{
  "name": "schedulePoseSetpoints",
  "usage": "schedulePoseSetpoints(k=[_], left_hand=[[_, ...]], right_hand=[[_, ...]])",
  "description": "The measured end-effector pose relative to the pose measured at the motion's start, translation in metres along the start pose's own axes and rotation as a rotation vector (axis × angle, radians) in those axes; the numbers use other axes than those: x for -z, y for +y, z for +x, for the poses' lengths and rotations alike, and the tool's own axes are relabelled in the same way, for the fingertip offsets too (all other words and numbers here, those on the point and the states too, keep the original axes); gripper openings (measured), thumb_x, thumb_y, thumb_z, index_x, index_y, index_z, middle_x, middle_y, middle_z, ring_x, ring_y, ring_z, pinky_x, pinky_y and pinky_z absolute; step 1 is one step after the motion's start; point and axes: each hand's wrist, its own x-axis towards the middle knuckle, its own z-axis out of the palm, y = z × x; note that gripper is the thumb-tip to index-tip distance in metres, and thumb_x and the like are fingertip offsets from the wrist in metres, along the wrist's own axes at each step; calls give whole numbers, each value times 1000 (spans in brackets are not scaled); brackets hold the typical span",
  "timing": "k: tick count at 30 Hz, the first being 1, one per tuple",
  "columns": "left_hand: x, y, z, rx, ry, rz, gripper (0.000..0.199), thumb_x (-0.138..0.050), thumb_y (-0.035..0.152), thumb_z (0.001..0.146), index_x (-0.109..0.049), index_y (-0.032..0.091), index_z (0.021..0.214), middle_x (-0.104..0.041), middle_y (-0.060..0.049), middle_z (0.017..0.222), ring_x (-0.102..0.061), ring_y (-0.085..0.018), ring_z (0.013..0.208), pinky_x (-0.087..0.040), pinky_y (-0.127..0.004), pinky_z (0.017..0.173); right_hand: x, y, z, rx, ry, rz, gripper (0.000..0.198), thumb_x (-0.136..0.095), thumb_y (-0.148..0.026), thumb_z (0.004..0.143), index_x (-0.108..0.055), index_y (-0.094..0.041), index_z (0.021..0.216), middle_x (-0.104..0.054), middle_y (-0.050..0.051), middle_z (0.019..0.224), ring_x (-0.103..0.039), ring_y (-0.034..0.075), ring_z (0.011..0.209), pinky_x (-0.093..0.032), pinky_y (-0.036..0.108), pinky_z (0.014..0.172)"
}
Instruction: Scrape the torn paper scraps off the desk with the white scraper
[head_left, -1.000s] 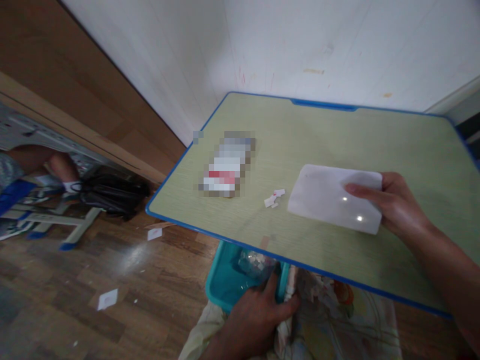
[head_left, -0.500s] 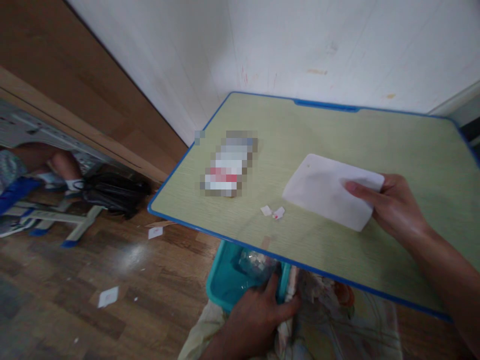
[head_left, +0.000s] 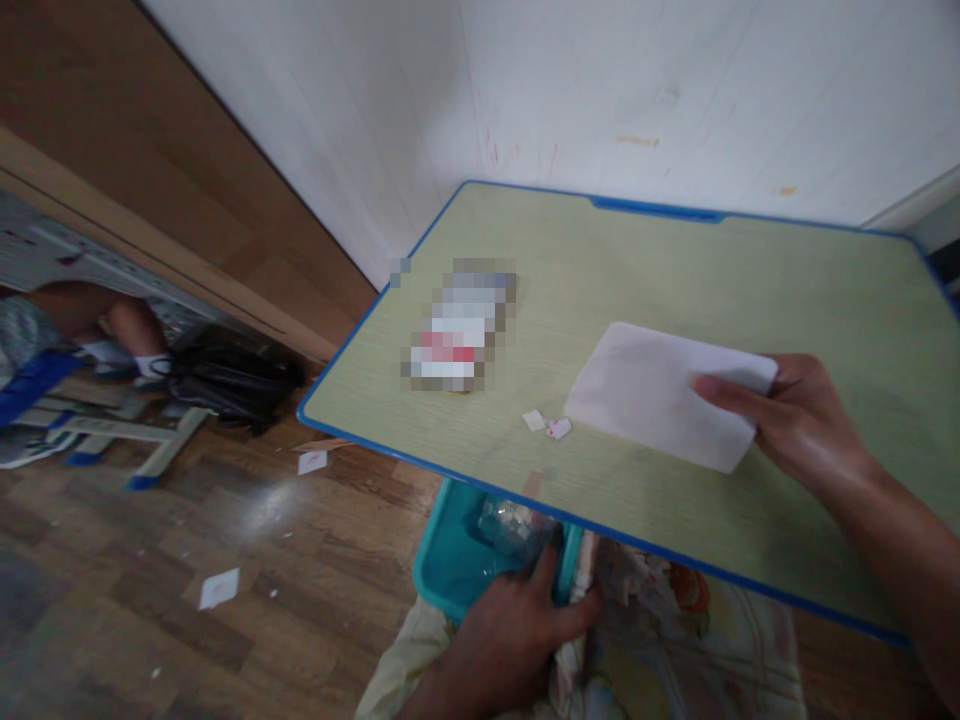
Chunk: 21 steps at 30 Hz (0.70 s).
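Over the desktop (head_left: 720, 290), my right hand (head_left: 799, 420) pinches a plain white sheet of paper (head_left: 660, 390), thumb on top and fingers hidden beneath. Two small paper scraps (head_left: 558, 429) lie by the sheet's left end, one with red marks. Below the desk's front edge, my left hand (head_left: 517, 625) grips the near right rim of a teal plastic bin (head_left: 431, 570); the index finger goes inside and the thumb stays outside. A clear plastic bag (head_left: 514, 525) with pale bits sits in the bin. The desk edge covers the bin's far part.
A blurred-out rectangular item (head_left: 461, 325) lies on the desk's left side. White paper pieces (head_left: 219, 589) are scattered on the wooden floor. A black bag (head_left: 232, 380) and another person's legs (head_left: 112, 315) are at the left. Patterned cloth (head_left: 720, 640) covers my lap.
My right hand and the sheet have shifted slightly right and down. My left hand stays on the bin's rim. The scraps have not visibly moved.
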Motion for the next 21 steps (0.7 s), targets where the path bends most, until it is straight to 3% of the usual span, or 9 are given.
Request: schedulePoseSetpoints(k=[5, 10, 14, 18, 21], left_hand=[[1, 0, 0, -5, 10, -3, 69, -48, 15, 68, -14, 37, 123, -28, -18, 118, -53, -23, 65, -43, -36, 53], [1, 0, 0, 0, 0, 6, 72, -49, 14, 65, -13, 38, 123, -29, -17, 118, -53, -23, 63, -43, -36, 51], [1, 0, 0, 3, -2, 12, 71, -49, 14, 66, -14, 37, 123, -30, -16, 117, -52, -22, 64, -43, -36, 52], [3, 0, 0, 2, -6, 4, 71, -50, 15, 66, -14, 37, 122, -30, -15, 117, -52, -22, 65, -43, -35, 53], [3, 0, 0, 5, -1, 4, 70, -50, 15, 66, -14, 37, 122, -28, -16, 118, -52, -23, 67, -43, -36, 54]], right_hand=[[0, -7, -2, -8, 82, -54, 19, -64, -34, 58, -62, -16, 62, -47, -4, 48, -41, 5, 41, -29, 17, 36], [-2, -7, -2, -20, -12, -91, 20, -65, -34, 57, -61, -14, 57, -46, -4, 47, -41, 5, 42, -30, 17, 36], [-4, -7, -2, 9, 81, -45, 19, -63, -34, 58, -61, -15, 60, -46, -4, 48, -40, 5, 41, -29, 17, 36], [-5, -9, -3, -8, -21, -83, 19, -65, -33, 56, -60, -15, 55, -48, -4, 47, -41, 5, 41, -30, 17, 35], [-6, -6, -1, -4, 65, -60, 18, -65, -33, 57, -62, -15, 60, -51, -4, 51, -43, 6, 42, -30, 17, 35]])
